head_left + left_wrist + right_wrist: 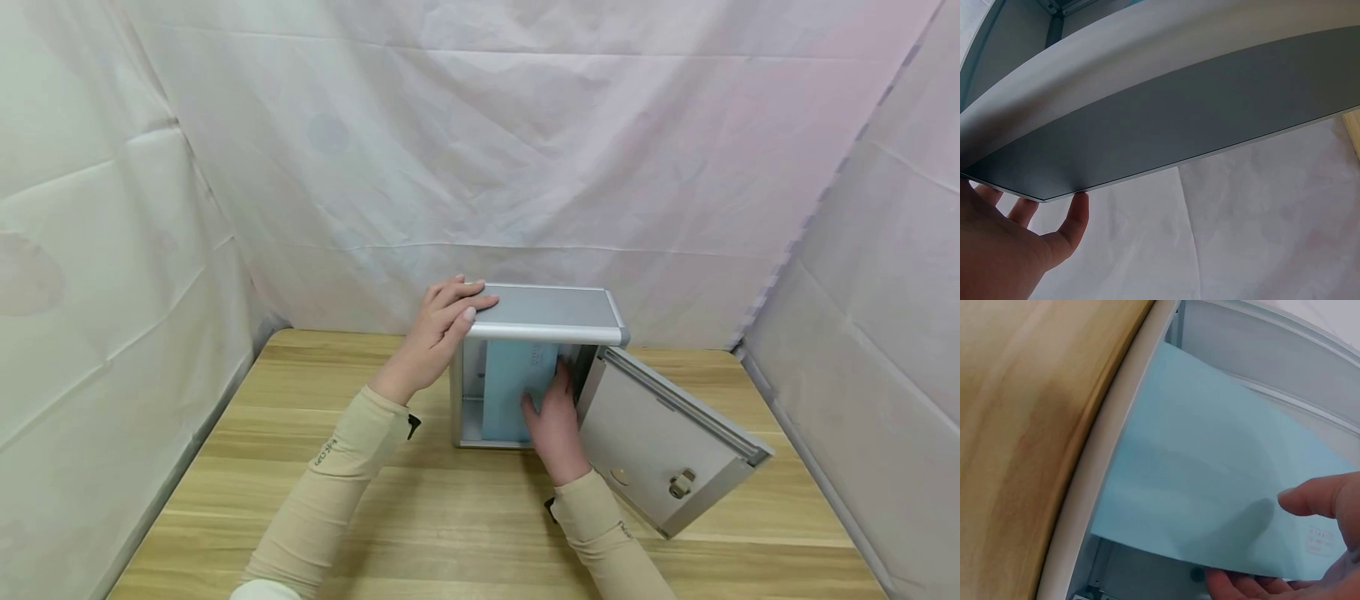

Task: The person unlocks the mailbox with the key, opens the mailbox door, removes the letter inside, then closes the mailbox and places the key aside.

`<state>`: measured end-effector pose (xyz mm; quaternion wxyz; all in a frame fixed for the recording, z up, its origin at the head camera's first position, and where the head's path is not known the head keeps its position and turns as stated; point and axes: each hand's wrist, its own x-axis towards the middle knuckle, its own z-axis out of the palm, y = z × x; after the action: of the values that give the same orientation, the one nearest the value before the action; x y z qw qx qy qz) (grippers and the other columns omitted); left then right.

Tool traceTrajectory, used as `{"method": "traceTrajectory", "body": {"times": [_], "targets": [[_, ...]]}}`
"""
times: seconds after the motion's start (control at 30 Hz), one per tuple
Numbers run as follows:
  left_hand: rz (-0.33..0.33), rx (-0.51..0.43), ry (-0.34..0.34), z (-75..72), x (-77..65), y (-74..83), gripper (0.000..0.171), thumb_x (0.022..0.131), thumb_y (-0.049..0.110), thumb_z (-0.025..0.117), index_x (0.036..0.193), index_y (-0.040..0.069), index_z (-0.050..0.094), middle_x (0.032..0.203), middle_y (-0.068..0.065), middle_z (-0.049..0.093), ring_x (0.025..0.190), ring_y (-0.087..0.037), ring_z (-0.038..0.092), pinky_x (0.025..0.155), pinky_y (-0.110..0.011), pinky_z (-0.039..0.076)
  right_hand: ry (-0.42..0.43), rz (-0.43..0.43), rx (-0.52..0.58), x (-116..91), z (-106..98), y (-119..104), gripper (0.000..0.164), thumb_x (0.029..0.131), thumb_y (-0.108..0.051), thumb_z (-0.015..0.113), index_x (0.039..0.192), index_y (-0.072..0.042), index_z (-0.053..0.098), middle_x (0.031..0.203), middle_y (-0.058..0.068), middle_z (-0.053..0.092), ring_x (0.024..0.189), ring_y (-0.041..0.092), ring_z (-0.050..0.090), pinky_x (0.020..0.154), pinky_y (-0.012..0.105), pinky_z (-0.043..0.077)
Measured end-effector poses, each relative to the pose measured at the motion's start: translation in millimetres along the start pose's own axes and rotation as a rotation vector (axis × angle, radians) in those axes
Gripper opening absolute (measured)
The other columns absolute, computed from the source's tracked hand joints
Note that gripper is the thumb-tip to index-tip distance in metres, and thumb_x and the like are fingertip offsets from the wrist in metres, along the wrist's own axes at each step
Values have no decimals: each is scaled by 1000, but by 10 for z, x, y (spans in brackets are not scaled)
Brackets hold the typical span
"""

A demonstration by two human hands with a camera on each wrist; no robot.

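A grey metal lock box (551,308) stands on the table with its front door swung out to the right. My left hand (438,333) rests on its top left corner, fingers extended over the top panel; the left wrist view shows fingertips at the panel's edge. Inside the box a light blue envelope (1204,456) stands upright, with a small red printed mark near one end. My right hand (553,421) reaches in and holds the envelope's right edge, thumb in front and the other fingers partly hidden behind it.
The box's door (660,442) angles out toward the right front, with a cam lock (682,483) on its inner face. Beneath lies a wood-grain table (435,525). Pale cloth (525,150) hangs behind and on both sides.
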<state>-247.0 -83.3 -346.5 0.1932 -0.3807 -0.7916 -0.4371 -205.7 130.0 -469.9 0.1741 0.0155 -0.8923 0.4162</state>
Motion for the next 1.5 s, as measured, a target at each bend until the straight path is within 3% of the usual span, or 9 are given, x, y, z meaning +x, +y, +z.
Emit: {"method": "traceTrajectory", "body": {"times": [0.17, 0.3, 0.37, 0.53, 0.73, 0.87, 1.07, 1.5], "targets": [[5, 8, 3, 1, -1, 2, 39, 106, 29, 35, 134, 18, 59, 144, -5, 43, 141, -18, 17, 112, -44, 17, 31, -41, -26, -1, 17, 32, 60, 92, -6, 59, 139, 12, 27, 132, 37, 40, 115, 46, 49, 87, 55, 45], [3, 2, 4, 4, 2, -4, 39, 106, 30, 35, 134, 18, 59, 144, -5, 43, 141, -17, 16, 112, -44, 17, 31, -68, 8, 1, 16, 52, 45, 93, -4, 57, 131, 9, 38, 122, 34, 50, 109, 43, 55, 85, 54, 47], [-1, 0, 4, 5, 2, -9, 40, 106, 32, 34, 134, 18, 58, 144, -6, 43, 141, -17, 16, 112, -44, 17, 40, -85, 25, 0, 16, 58, 37, 93, -3, 57, 126, 7, 43, 111, 30, 56, 96, 39, 60, 77, 51, 49], [0, -5, 2, 6, 2, -15, 40, 106, 32, 33, 134, 18, 58, 144, -7, 42, 141, -17, 15, 112, -44, 16, 98, -145, 63, 2, -2, 40, 17, 94, -2, 56, 110, 4, 53, 81, 15, 55, 62, 23, 50, 54, 37, 43], [0, -7, 1, 5, 5, -10, 40, 106, 31, 34, 135, 18, 58, 144, -10, 42, 141, -17, 15, 112, -45, 16, 162, -191, 101, -33, -69, -4, 12, 95, -3, 57, 106, 1, 59, 90, 16, 66, 65, 20, 62, 54, 35, 50], [-5, -8, -1, 4, 5, -4, 39, 106, 31, 34, 135, 19, 58, 144, -9, 43, 141, -17, 15, 112, -45, 17, 187, -237, 84, -88, -172, -44, 10, 95, -3, 57, 104, -1, 60, 87, 15, 67, 61, 20, 58, 53, 36, 48], [-7, -7, 3, -1, 3, -12, 38, 105, 29, 36, 134, 18, 58, 145, -6, 42, 141, -18, 15, 112, -45, 17, 200, -307, 36, -171, -373, -103, 13, 94, -2, 59, 106, -1, 62, 92, 16, 68, 73, 23, 64, 60, 39, 51], [-17, 0, -5, 6, 0, -18, 40, 106, 32, 33, 135, 19, 58, 145, -4, 41, 141, -17, 16, 111, -44, 18, 101, -370, -104, -466, -808, -123, 20, 92, 1, 59, 112, -3, 61, 96, 11, 67, 78, 20, 64, 61, 37, 53]]}}
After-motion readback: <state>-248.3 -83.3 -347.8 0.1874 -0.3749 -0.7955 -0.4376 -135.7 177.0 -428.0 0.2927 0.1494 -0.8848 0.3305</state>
